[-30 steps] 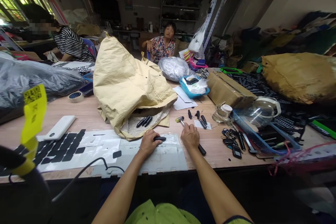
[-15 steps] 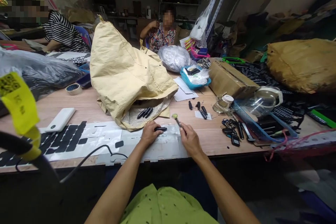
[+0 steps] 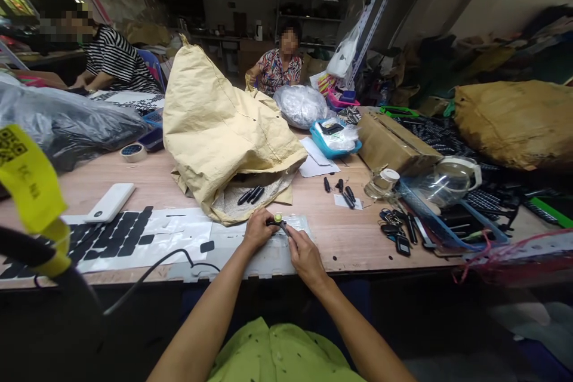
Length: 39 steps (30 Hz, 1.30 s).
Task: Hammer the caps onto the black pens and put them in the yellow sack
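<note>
Small hammer [image 3: 280,221] is sitting over the clear mat [image 3: 268,258] at the near edge of the table [image 3: 344,236], head toward your left hand [image 3: 258,229]. You are gripping its handle in your right hand [image 3: 307,254], fingers closed around it. Your left hand is pinching a black piece [image 3: 270,222] down near the mat; the hammer head is covering part of it, so whether the two are actually touching is hard to say. Your hands are working close together, just short of meeting. Just beyond, the beige sack [image 3: 224,125] is lying with its mouth facing you, black pieces [image 3: 251,195] resting in the opening. More black parts [image 3: 349,196] are lying on and around a white card to the right, near a glass jar [image 3: 381,185]. Keys are lying farther right, beside the blue tray [image 3: 470,237]. On your left, a white power bank [image 3: 111,202] is resting by a sheet of black pads [image 3: 119,234].
</note>
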Motion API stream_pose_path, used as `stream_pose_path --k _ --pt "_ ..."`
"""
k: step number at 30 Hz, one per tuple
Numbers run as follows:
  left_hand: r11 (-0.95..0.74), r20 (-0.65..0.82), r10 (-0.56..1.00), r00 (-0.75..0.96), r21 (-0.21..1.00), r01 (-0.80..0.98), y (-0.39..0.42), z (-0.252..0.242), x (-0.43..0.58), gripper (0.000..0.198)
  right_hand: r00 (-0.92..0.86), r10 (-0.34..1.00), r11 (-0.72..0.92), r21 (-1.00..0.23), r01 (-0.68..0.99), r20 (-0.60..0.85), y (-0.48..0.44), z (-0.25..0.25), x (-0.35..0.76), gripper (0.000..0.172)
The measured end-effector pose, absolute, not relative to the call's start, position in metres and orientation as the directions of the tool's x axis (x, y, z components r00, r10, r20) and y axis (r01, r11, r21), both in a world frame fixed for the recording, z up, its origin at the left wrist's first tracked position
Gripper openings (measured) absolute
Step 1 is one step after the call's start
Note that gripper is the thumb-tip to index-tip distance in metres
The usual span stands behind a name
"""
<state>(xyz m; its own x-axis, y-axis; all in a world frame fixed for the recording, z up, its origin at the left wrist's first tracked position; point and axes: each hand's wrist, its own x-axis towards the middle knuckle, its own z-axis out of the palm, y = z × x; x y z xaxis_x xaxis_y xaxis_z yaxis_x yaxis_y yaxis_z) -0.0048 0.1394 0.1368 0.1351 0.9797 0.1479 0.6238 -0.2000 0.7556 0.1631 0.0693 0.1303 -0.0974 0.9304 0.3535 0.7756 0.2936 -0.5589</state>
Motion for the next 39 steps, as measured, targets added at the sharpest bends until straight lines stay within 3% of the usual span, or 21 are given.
stream_pose_path --k 13,17,21,25,35,39 --pt "-0.222 0.171 0.975 0.141 0.752 0.621 0.14 0.133 -0.005 0.013 -0.039 0.934 0.254 -0.579 0.775 0.356 0.075 0.125 0.179 0.043" --pt "-0.216 0.159 0.976 0.147 0.752 0.623 0.139 0.134 -0.005 0.014 0.046 0.93 0.145 -0.479 0.866 0.365 0.104 0.131 0.194 0.043" --pt "-0.23 0.17 0.973 0.155 0.752 0.618 0.138 0.132 -0.006 0.012 0.106 0.949 -0.016 -0.292 0.956 0.297 0.139 0.136 0.214 0.042" --pt "-0.248 0.181 0.969 0.169 0.748 0.616 0.137 0.13 -0.008 0.008 0.107 0.942 -0.066 -0.138 0.988 0.317 0.157 0.129 0.222 0.037" --pt "-0.242 0.155 0.97 0.189 0.702 0.669 0.125 0.142 -0.005 0.01 0.124 0.924 -0.101 -0.083 0.991 0.362 0.156 0.125 0.211 0.035" --pt "-0.257 0.061 0.929 0.366 0.817 0.516 0.073 0.158 0.006 0.019 0.123 0.927 -0.104 -0.072 0.992 0.356 0.155 0.128 0.211 0.035"
